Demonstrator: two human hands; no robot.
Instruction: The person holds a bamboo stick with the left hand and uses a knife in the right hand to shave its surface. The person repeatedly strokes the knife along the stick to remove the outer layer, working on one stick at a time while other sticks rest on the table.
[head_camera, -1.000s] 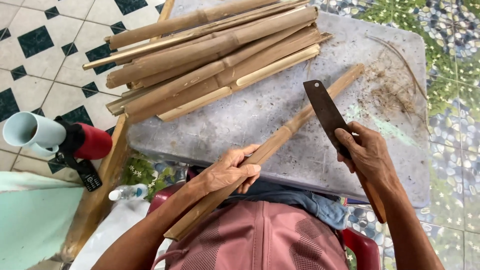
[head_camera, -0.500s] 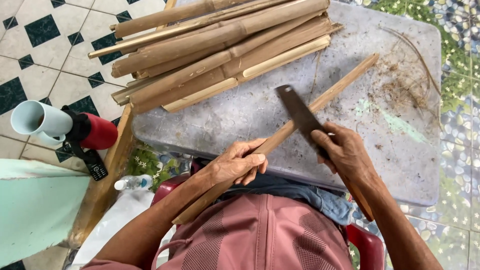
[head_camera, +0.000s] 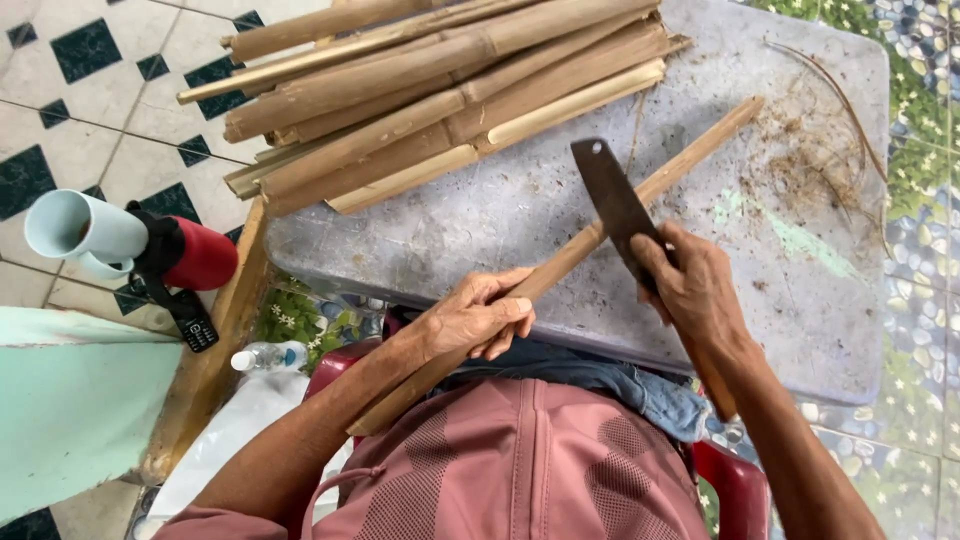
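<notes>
With the left hand (head_camera: 475, 320) gripping the bamboo strip (head_camera: 560, 265) firmly, the right hand (head_camera: 690, 285), closed on the knife (head_camera: 612, 200), should shave toward one o'clock, away from the body.

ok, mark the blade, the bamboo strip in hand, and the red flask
blade (head_camera: 612, 195), head view, middle of the flat.
bamboo strip (head_camera: 690, 158), head view, bare stretch past the blade.
red flask (head_camera: 205, 255), head view, red body.

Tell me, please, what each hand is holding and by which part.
The left hand grips the long brown bamboo stick near its lower end; the right hand holds the dark flat-bladed knife by its handle.
</notes>
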